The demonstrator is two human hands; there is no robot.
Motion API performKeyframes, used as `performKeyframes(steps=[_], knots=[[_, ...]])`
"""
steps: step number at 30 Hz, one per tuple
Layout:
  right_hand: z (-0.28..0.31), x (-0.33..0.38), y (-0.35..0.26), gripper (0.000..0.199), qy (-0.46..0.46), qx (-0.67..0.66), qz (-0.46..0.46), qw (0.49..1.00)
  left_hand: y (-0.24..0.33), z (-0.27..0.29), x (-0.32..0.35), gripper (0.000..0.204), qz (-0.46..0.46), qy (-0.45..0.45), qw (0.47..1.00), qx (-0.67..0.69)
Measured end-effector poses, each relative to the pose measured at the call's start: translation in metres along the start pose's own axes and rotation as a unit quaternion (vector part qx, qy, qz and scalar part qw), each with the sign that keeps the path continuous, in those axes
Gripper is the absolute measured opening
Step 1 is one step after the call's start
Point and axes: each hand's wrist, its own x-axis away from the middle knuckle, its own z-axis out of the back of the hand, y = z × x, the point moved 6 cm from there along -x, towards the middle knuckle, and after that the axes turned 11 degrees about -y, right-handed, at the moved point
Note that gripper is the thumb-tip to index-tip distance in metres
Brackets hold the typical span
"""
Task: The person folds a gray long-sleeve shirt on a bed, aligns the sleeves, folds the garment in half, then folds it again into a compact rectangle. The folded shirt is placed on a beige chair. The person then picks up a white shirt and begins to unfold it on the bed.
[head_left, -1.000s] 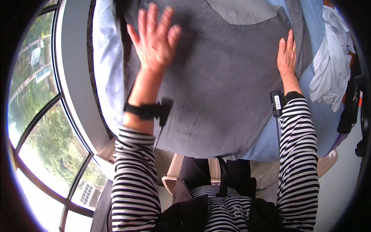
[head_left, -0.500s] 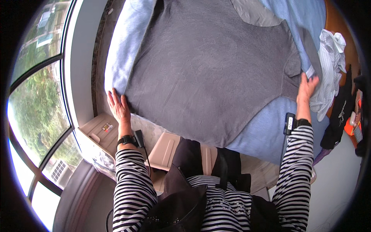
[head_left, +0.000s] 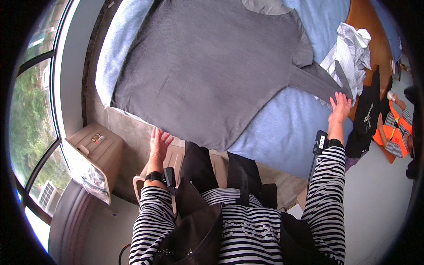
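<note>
- Grey knit sweater (head_left: 207,75) is laid flat on smooth blue bed sheet (head_left: 287,132), sleeve stretched to 3 o'clock.
- Right hand (head_left: 340,106): fingers flat, sleeve cuff is touched.
- Left hand (head_left: 157,143): spread wide, nothing held, at 7 o'clock off hem.

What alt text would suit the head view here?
A grey long-sleeved top lies spread flat on a blue bed; the right hand touches its sleeve end, and the left hand hangs open below its hem. White clothes lie piled at right.
</note>
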Motion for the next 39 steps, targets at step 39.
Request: performKeyframes(steps=[39], knots=[[-0.509, 0.036, -0.226, 0.058, -0.392, 0.543, 0.431, 0.605, 0.291, 0.037, -0.065, 0.042, -0.288, 0.222, 0.812, -0.457]])
